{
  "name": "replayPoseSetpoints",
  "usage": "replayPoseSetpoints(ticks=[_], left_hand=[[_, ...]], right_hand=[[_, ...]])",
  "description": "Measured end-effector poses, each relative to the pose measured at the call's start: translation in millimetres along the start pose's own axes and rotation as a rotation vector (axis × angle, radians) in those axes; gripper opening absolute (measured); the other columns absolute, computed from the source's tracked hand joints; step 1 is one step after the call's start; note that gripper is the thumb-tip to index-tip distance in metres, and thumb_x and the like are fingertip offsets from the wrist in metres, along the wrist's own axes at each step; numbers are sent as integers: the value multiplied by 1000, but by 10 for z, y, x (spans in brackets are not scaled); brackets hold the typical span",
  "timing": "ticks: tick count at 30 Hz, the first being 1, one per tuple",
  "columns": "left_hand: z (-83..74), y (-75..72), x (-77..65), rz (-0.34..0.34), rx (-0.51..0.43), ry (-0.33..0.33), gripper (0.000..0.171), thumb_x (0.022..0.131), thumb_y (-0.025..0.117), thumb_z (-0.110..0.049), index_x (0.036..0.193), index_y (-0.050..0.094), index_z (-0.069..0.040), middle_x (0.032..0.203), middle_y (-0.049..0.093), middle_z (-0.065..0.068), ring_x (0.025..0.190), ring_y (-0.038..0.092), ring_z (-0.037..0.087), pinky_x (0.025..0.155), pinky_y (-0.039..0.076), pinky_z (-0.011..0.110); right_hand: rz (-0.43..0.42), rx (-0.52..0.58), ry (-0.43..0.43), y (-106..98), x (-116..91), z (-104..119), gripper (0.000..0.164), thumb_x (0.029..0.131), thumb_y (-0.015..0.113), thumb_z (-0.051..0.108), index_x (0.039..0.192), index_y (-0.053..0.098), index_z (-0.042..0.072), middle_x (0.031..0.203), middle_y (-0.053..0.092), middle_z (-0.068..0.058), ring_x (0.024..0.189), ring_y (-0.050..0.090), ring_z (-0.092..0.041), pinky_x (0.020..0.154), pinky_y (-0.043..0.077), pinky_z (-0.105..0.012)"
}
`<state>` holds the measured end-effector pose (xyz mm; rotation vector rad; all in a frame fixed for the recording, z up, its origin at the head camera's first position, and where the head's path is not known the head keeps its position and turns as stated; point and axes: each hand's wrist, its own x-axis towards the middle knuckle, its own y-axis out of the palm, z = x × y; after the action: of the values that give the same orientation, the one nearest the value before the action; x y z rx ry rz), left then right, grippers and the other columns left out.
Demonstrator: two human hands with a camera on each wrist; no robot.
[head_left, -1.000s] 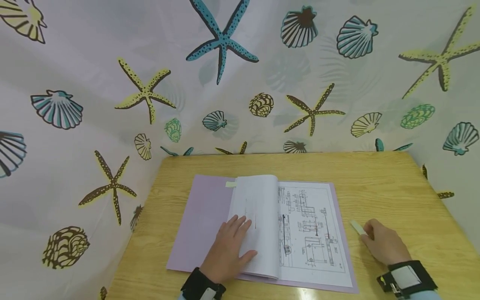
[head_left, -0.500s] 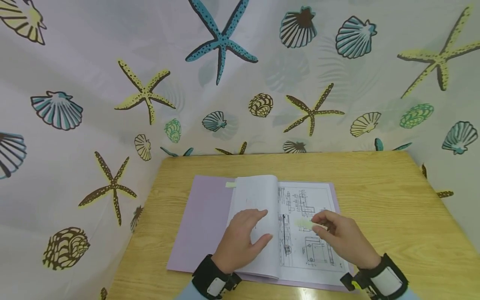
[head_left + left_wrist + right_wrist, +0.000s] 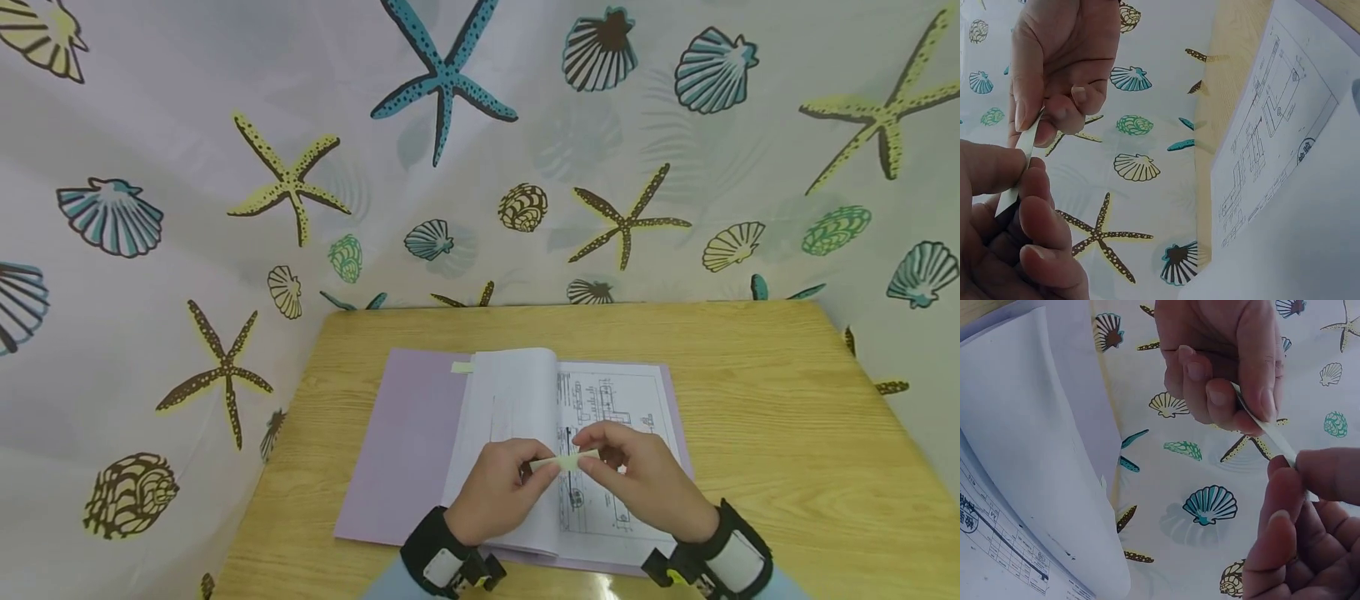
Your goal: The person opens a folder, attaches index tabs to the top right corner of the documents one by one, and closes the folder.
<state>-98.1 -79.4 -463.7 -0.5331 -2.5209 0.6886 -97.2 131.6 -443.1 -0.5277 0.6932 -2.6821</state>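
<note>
Above the open purple folder [image 3: 412, 442], my left hand [image 3: 501, 492] and right hand [image 3: 656, 483] both hold a narrow pale yellow-green sticky note [image 3: 567, 461]. Each hand pinches one end between thumb and fingers, and the strip stretches roughly level between them. In the left wrist view the sticky note [image 3: 1026, 142] is seen nearly edge-on, clear of the pages. Under the hands lie turned white pages [image 3: 513, 392] on the left and a printed technical drawing [image 3: 652, 396] on the right, which my right hand partly covers.
Another pale green sticky tab [image 3: 461, 367] sits at the top edge of the turned pages. Folder and papers lie on a wooden table [image 3: 787, 375]. A white cloth [image 3: 517, 142] printed with shells and starfish hangs behind and beside it.
My right hand has brought the sticky note leftward from the table right of the folder. My left hand has lifted off the pages and now pinches the strip's other end.
</note>
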Motion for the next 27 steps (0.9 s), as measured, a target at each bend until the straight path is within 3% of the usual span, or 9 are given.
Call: replayPoseSetpoints(ticks=[8,16,19,22,25,27], left_hand=[[2,0,-17,-7,-101,-58,19,94,51,-27,92,65,-14,64,50,-9,44,36,1,38,32,17],[28,38,-41,-22,-113,-61,16,93,53,-22,92,65,-12,65,51,-6,46,37,3,39,31,17],[29,49,-48,-20,-76,-47,18,93,53,-26,96,64,-12,72,55,-8,55,43,3,45,37,18],[21,66,-57,-30,13,-8,23,90,57,-34,105,61,-16,90,58,-11,74,50,2,60,45,19],[9,84,-63,-65,86,36,31,85,64,-35,110,58,-17,101,56,-11,90,50,2,75,46,21],[-8,85,-62,-94,97,52,29,83,67,-32,107,59,-17,100,56,-11,92,51,2,79,45,22]], right_hand=[[-7,114,65,-51,29,186,17,84,64,3,98,60,11,85,64,0,69,59,-14,58,50,-27],[-8,95,77,-70,36,332,17,82,66,4,95,60,11,78,63,1,65,57,-15,52,46,-26],[-22,78,86,-36,26,230,16,81,69,10,95,61,12,76,62,4,64,56,-13,52,45,-25],[-38,54,91,7,8,82,17,81,70,18,95,62,13,75,60,7,63,54,-12,51,45,-24],[-49,37,89,44,-7,-22,20,80,70,24,95,62,14,73,59,9,62,52,-11,50,44,-24],[-55,34,92,60,-9,-31,21,80,71,26,95,61,16,72,58,8,61,50,-11,50,43,-24]])
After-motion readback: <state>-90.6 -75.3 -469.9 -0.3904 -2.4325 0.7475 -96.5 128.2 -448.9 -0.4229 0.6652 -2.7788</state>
